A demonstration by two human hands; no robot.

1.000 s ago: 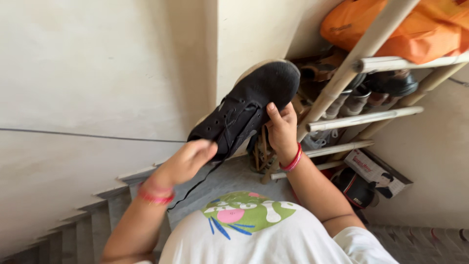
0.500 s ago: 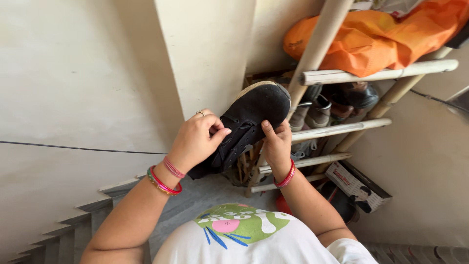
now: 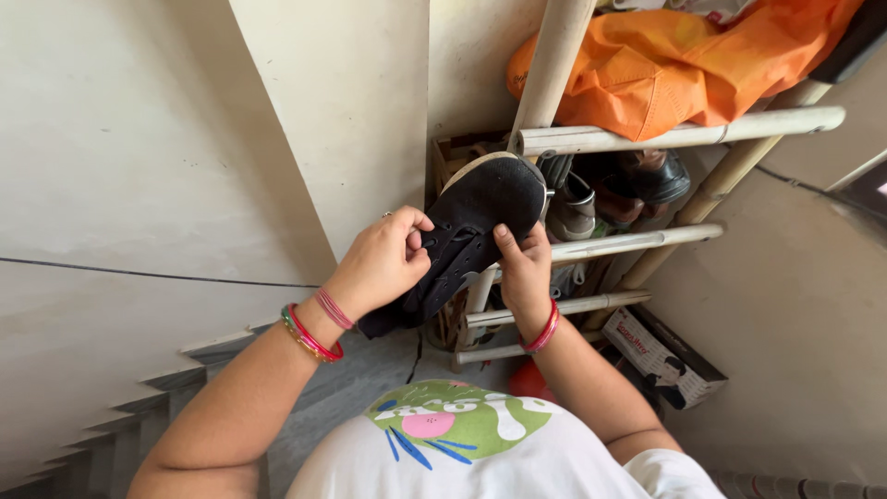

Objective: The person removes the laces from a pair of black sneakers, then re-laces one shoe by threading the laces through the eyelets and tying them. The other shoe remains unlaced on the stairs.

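A black lace-up shoe [image 3: 476, 217] with a pale sole edge is held up in front of a shoe rack, toe pointing up and right. My left hand [image 3: 381, 261], with bangles on the wrist, grips the shoe's lace area from the left. My right hand [image 3: 525, 268], with a red bangle, holds the shoe's right side, thumb pressed on the upper. Both hands are closed on the shoe.
A pale pipe-frame shoe rack [image 3: 647, 139] stands ahead, holding several shoes [image 3: 637, 180]. An orange bag [image 3: 684, 60] lies on its top shelf. A cardboard shoe box [image 3: 661, 356] sits on the floor at right. Cream walls rise to the left; stairs [image 3: 102, 444] descend at lower left.
My left hand rose from below the shoe and closed on its laces. The view shifted, bringing the rack and the orange bag closer to centre.
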